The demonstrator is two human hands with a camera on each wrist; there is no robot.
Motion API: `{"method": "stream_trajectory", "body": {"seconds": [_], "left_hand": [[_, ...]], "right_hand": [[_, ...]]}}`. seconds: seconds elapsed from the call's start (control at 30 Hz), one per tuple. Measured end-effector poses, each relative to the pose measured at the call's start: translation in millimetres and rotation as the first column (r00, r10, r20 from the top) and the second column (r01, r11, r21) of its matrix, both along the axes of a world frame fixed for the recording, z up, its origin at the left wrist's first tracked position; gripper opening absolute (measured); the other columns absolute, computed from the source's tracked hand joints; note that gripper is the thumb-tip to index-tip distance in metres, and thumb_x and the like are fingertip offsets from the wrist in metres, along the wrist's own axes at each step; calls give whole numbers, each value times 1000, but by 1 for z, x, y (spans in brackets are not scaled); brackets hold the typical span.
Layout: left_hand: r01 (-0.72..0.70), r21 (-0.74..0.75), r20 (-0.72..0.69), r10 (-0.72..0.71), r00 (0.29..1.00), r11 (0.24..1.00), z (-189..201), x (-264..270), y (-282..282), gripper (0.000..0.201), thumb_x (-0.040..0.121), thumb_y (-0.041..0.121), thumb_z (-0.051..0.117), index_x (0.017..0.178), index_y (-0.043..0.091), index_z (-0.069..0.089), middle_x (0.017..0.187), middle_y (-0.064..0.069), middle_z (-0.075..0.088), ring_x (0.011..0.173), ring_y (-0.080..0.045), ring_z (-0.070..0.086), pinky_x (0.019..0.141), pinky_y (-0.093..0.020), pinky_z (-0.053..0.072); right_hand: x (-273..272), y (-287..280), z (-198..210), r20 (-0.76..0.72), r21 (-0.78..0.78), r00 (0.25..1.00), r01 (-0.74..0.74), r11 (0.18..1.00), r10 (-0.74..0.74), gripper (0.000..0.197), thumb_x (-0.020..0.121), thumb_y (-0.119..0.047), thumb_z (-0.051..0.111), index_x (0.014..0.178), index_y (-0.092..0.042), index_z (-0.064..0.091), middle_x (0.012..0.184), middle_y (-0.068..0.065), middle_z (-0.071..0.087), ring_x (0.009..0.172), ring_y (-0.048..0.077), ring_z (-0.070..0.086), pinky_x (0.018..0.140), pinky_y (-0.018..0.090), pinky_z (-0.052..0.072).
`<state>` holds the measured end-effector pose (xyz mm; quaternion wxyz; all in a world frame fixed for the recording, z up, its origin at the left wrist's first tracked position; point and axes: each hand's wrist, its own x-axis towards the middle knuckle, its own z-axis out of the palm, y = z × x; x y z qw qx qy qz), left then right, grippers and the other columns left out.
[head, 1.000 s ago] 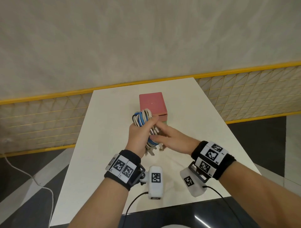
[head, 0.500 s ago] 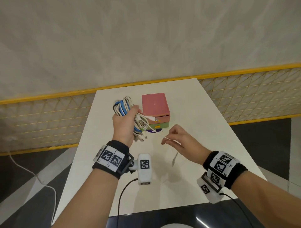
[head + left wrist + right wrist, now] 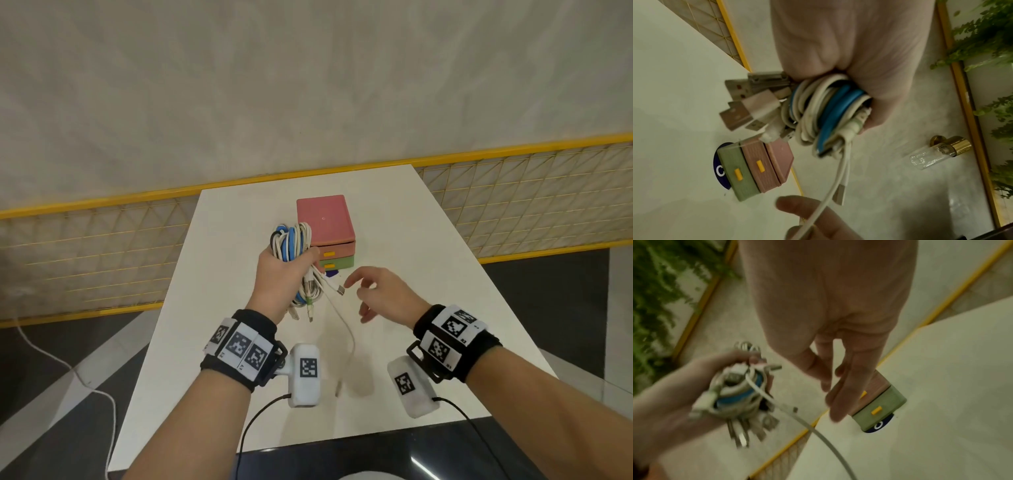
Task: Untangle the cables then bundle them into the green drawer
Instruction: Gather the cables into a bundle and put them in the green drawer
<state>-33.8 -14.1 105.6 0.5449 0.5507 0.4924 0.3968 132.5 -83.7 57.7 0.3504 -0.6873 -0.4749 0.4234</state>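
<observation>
Left hand [image 3: 278, 274] held above mid-tabletop, fingers curled tight round the cable bundle [image 3: 291, 241] of white and blue loops, USB plugs hanging below the fist. One loose white cable [image 3: 342, 325] trails from the bundle down toward the near edge of the table [image 3: 428, 240]. Right hand [image 3: 387, 294] just beside it, fingers spread and relaxed, gripping nothing. Green drawer [image 3: 337, 263] closed, lower tier of the pink box [image 3: 323, 219] near the far edge, behind the bundle

1 cable bundle [image 3: 291, 246], 2 drawers — 1 pink [image 3: 337, 247], 1 green [image 3: 337, 263] — 1 table [image 3: 411, 240]
</observation>
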Motion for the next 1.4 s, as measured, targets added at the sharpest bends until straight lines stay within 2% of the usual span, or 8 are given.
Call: {"method": "stream_trajectory", "body": {"seconds": [0.13, 0.33, 0.47, 0.6, 0.83, 1.03, 1.2, 1.4], "left_hand": [[1, 56, 45, -3, 999, 998, 1, 1, 1, 13, 86, 10, 70, 83, -3, 67, 69, -5, 70, 63, -12, 63, 66, -28, 53], [-84, 68, 104, 76, 992, 994, 4, -1, 5, 9, 85, 13, 74, 86, 16, 66, 73, 3, 70, 67, -8, 67, 66, -24, 56], [-61, 42, 101, 56, 993, 997, 3, -2, 7, 8, 85, 13, 73, 81, 13, 67, 76, -8, 71, 73, -20, 67, 73, -33, 58], [32, 17, 31, -33, 999, 999, -5, -2, 6, 24, 83, 18, 76, 95, -2, 68, 87, -26, 69, 73, -23, 63, 74, -36, 56], [51, -59, 76, -47, 996, 997, -18, 7, -4, 22, 83, 15, 76, 100, 4, 66, 80, -6, 68, 70, -13, 67, 63, -25, 55], [109, -47, 102, -104, 989, 993, -16, 9, -8, 25, 83, 12, 77, 106, 6, 69, 90, -8, 74, 79, -13, 71, 69, -26, 58], [171, -54, 36, -169, 985, 984, -13, -4, -5, 19, 81, 5, 73, 96, -6, 68, 78, -17, 69, 72, -24, 67, 74, -38, 57], [264, -60, 8, -264, 964, 963, -4, -7, -8, 3, 84, 3, 69, 85, 5, 70, 68, -12, 72, 70, -26, 69, 74, -37, 59]], "right_hand": [[-3, -2, -9, 125, -190, 935, -307, 933, 333, 36, 83, -7, 45, 111, -24, 63, 75, 6, 56, 59, 22, 65, 73, 34, 59], [-1, -1, -8, -15, -229, 961, -273, 934, 277, 30, 91, -11, 37, 98, -7, 66, 74, 11, 68, 59, 23, 65, 69, 34, 55], [1, 6, -13, -90, -69, 992, -95, 993, 89, 26, 96, -16, 45, 97, -4, 67, 96, 12, 72, 85, 25, 71, 75, 33, 56], [-4, 9, -7, -158, 226, 979, 160, 961, -126, 12, 94, -6, 55, 101, -4, 65, 92, 11, 72, 81, 22, 71, 71, 32, 58], [-23, 8, 2, -242, 408, 969, 141, 902, -42, 44, 89, -1, 61, 123, -27, 51, 94, 11, 75, 86, 19, 72, 80, 41, 57], [-35, 6, 2, -249, 480, 968, 96, 872, 30, 40, 94, -1, 49, 132, -12, 52, 118, 6, 69, 111, 21, 65, 99, 44, 50], [-24, 3, 11, -134, 516, 991, 70, 853, 0, 34, 92, 7, 48, 116, -11, 63, 119, -3, 64, 105, 14, 66, 85, 32, 55], [-7, 14, 15, 337, 602, 929, -90, 793, -150, 36, 86, 2, 62, 118, -15, 65, 118, 2, 44, 81, -1, 56, 73, 5, 45]]}}
